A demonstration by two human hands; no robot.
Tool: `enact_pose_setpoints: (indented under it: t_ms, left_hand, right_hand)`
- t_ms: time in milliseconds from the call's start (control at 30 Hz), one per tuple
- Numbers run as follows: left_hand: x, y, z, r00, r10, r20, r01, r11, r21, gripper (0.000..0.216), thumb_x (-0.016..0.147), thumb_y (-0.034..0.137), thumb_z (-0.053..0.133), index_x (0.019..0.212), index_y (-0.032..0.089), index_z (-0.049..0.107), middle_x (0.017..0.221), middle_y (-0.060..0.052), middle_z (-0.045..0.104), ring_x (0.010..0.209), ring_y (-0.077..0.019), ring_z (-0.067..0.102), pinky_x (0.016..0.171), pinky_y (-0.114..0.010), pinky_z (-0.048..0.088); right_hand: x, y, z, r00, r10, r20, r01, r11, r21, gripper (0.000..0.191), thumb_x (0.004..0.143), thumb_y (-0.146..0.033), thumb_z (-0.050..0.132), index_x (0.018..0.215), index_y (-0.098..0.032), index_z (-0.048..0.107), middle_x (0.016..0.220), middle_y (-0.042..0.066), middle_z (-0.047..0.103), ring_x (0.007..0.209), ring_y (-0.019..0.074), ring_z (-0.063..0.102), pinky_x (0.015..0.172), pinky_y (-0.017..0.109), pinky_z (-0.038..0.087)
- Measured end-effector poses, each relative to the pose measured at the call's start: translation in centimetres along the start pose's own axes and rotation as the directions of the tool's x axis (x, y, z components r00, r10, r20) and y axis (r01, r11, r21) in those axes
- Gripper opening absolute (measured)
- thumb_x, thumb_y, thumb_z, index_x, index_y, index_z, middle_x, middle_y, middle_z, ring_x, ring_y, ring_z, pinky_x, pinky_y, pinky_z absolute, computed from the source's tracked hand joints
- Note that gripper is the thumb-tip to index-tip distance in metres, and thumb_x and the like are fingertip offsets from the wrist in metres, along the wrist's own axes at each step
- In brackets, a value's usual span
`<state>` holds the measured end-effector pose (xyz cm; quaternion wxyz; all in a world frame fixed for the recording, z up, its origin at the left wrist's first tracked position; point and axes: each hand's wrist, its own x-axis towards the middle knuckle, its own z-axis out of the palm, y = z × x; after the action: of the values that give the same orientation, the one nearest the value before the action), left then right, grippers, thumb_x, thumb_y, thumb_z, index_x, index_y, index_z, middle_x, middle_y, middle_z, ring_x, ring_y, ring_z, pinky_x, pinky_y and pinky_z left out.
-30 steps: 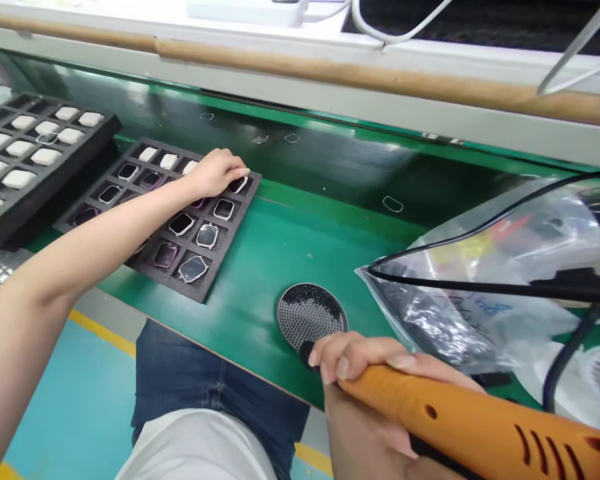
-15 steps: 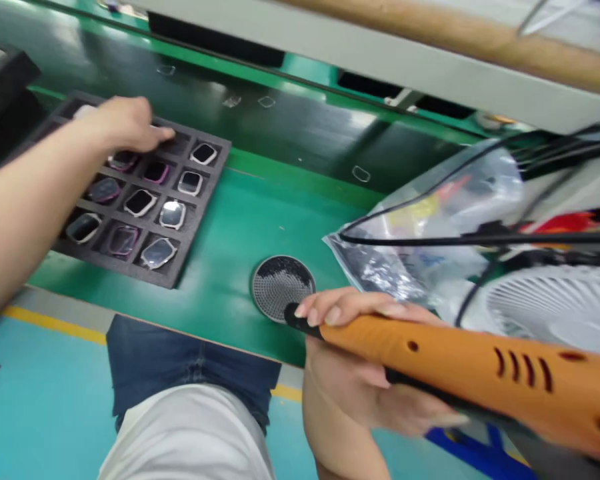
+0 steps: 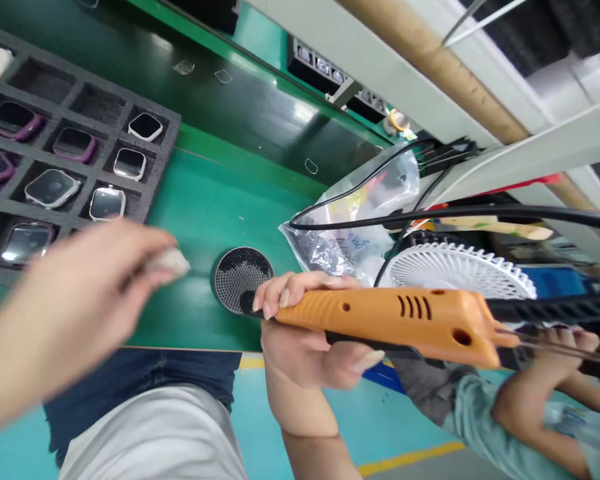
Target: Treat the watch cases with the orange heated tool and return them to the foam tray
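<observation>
My left hand (image 3: 97, 280), blurred by motion, pinches a small pale piece (image 3: 173, 262) whose kind I cannot make out. It passes over the lower right part of a dark foam tray (image 3: 163, 157), hiding some cells. Watch-shaped pieces sit in the cells, among them a purple-framed one (image 3: 74, 145) and a white-framed one (image 3: 146, 127). My right hand (image 3: 305, 333) is wrapped around an orange and black handheld tool (image 3: 370, 320) with vent slots, its far end pointing right. Beside its black near end lies a round dark dish with a mesh-like face (image 3: 243, 277).
A clear plastic bag (image 3: 350, 227) lies on the green table (image 3: 210, 200), crossed by a black cable (image 3: 460, 217). Behind it stands a white fan grille (image 3: 460, 270). Another person's arm (image 3: 535, 393) shows at lower right. A pale rail (image 3: 325, 73) runs along the back.
My left hand has come away from the tray's upper cells towards me, with a small pale piece in its fingers. The view has swung right; my right hand still grips the orange tool.
</observation>
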<state>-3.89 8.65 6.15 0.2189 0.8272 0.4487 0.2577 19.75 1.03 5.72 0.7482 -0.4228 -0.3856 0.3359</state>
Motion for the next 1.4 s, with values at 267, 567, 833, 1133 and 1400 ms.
enact_pose_setpoints:
  t_ms: [267, 567, 833, 1133, 1400]
  left_hand:
    - [-6.0, 3.4, 8.2, 0.996, 0.084, 0.002, -0.084, 0.996, -0.005, 0.014, 0.102, 0.022, 0.059, 0.114, 0.02, 0.067, 0.118, -0.007, 0.072, 0.11, -0.0281, 0.064, 0.098, -0.049, 0.047]
    - [-5.8, 3.4, 8.1, 0.988, 0.152, 0.015, -0.152, 0.988, -0.013, 0.018, 0.1, 0.023, 0.065, 0.117, 0.02, 0.07, 0.119, -0.005, 0.074, 0.108, -0.0261, 0.064, 0.099, -0.05, 0.044]
    - [-6.2, 3.2, 8.8, 0.973, 0.232, 0.01, -0.232, 0.972, -0.046, 0.021, 0.099, 0.023, 0.066, 0.118, 0.021, 0.074, 0.12, -0.004, 0.075, 0.106, -0.0259, 0.063, 0.098, -0.049, 0.045]
    - [-6.3, 3.1, 9.0, 0.969, 0.245, 0.003, -0.244, 0.966, -0.087, 0.022, 0.098, 0.02, 0.061, 0.116, 0.017, 0.074, 0.118, -0.007, 0.074, 0.107, -0.027, 0.062, 0.097, -0.049, 0.045]
    - [-6.4, 3.0, 9.2, 0.97, 0.242, -0.004, -0.242, 0.966, -0.095, 0.021, 0.097, 0.02, 0.061, 0.114, 0.017, 0.074, 0.117, -0.007, 0.074, 0.107, -0.0272, 0.062, 0.097, -0.049, 0.046]
  right_hand:
    - [-0.1, 0.2, 0.4, 0.999, 0.006, 0.033, -0.005, 0.999, -0.052, 0.046, 0.087, -0.07, 0.058, 0.111, -0.031, 0.06, 0.078, -0.006, 0.058, 0.055, 0.0133, 0.055, 0.048, 0.033, 0.05]
    - [-0.3, 0.2, 0.2, 0.997, 0.027, 0.069, -0.019, 0.993, -0.113, 0.046, 0.089, -0.07, 0.056, 0.112, -0.031, 0.06, 0.078, -0.005, 0.057, 0.058, 0.014, 0.056, 0.049, 0.034, 0.051]
    - [-0.8, -2.4, 1.1, 0.998, 0.032, 0.056, -0.018, 0.974, -0.226, 0.043, 0.094, -0.065, 0.053, 0.112, -0.027, 0.061, 0.08, -0.005, 0.059, 0.063, 0.0138, 0.059, 0.056, 0.038, 0.052]
    - [-2.0, -0.8, 1.5, 0.982, -0.049, 0.184, 0.089, 0.972, -0.216, 0.04, 0.096, -0.056, 0.055, 0.122, -0.026, 0.055, 0.084, -0.006, 0.06, 0.06, 0.0117, 0.062, 0.048, 0.036, 0.055]
    - [-1.3, -0.2, 2.0, 0.973, -0.058, 0.225, 0.09, 0.987, -0.134, 0.036, 0.106, -0.045, 0.036, 0.124, -0.02, 0.055, 0.082, -0.004, 0.061, 0.061, 0.0127, 0.063, 0.046, 0.034, 0.056]
